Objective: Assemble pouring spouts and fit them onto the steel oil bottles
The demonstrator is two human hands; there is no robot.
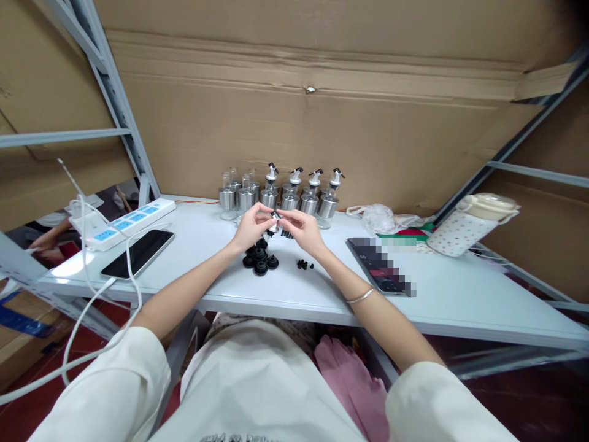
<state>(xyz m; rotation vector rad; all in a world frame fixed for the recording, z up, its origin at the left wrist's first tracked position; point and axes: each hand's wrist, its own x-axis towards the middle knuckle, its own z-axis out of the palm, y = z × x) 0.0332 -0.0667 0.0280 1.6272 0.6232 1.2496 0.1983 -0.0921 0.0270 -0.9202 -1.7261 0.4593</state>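
the person's left hand (pixel 251 228) and right hand (pixel 302 231) meet over the middle of the table (pixel 460 294), their fingertips pinching a small black and white spout (pixel 275 223) between them. the fingers cover much of it, so its lower end is hard to make out.

just below the hands, toward the person, sits a cluster of black caps (pixel 260 258), some touching. to the right of these lie a few tiny black plugs (pixel 304 264), and more small black pieces (pixel 286 234) show between the hands, partly hidden by them.

behind the hands stands a group of glass bottles with silver sleeves (pixel 246 197); the hands block the lower parts of some. four bottles toward the right carry spouts on top, while those at the left end have bare necks.

on the left of the table a phone (pixel 150 250) lies near a white power strip (pixel 131 224), and a white cable (pixel 131 264) loops across the phone and over the table edge. on the right, a dark flat device (pixel 361 252), partly blurred out, lies near the right forearm, well apart from the caps. beyond it are a crumpled clear plastic bag (pixel 377 218), something red and green, and a dotted tumbler (pixel 464 227). cardboard (pixel 322 129) walls off the back, and another person's arm (pixel 55 238) shows at far left.
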